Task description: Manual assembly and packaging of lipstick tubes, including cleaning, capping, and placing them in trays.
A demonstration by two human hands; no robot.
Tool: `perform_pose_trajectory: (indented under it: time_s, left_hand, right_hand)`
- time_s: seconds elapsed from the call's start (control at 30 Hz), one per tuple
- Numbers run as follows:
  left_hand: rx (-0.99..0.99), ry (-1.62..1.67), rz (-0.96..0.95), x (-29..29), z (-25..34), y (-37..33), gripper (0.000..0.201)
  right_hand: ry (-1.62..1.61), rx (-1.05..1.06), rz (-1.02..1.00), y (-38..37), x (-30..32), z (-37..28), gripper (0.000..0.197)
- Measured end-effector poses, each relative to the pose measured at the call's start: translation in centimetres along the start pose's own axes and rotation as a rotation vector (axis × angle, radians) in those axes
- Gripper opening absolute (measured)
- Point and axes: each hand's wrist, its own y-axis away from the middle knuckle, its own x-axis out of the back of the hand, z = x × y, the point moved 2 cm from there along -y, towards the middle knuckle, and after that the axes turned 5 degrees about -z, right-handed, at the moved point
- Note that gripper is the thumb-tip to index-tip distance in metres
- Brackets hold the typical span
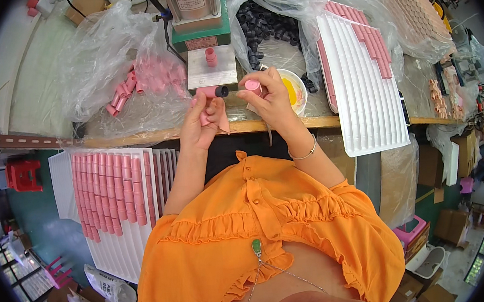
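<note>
My left hand (pixel 195 129) is closed around a pink plastic tube (pixel 208 90) with a black end piece (pixel 222 91) pointing right. More pink shows in its palm, too covered to make out. Close by on the right, my right hand (pixel 272 93) pinches a short pink cylinder (pixel 252 85), apart from the black end. Beyond both hands is a green bench press (pixel 202 36). A small pink tube piece (pixel 211 57) stands upright on its metal block (pixel 204 79). Beside my right hand sits a white bowl (pixel 304 95) with something yellow in it.
Loose pink tubes (pixel 124 92) lie in clear plastic on the left. Black fittings (pixel 268 25) fill a bag behind the bowl. White ribbed trays with pink tubes stand at the right (pixel 358 95) and below the table edge at left (pixel 115 242). A wooden edge (pixel 320 122) runs along the front.
</note>
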Motion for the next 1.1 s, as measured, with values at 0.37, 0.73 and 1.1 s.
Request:
perform_pose_trajectory:
  time_s: [0.37,0.73,1.1]
  left_hand:
    - [-0.201,-0.282,-0.006,0.0,-0.3,-0.3,0.019]
    - [-0.188,-0.788,-0.514,-3.7,4.3,0.0,0.024]
    - [-0.537,-1.18,0.077,-0.4,5.0,-6.3,0.03]
  right_hand:
    - [-0.343,-0.24,-0.189,0.0,0.0,-0.8,0.03]
    - [-1.147,-0.518,-0.754,-0.1,0.1,-2.0,0.033]
    - [-0.812,-0.412,-0.543,-2.6,0.6,-1.1,0.025]
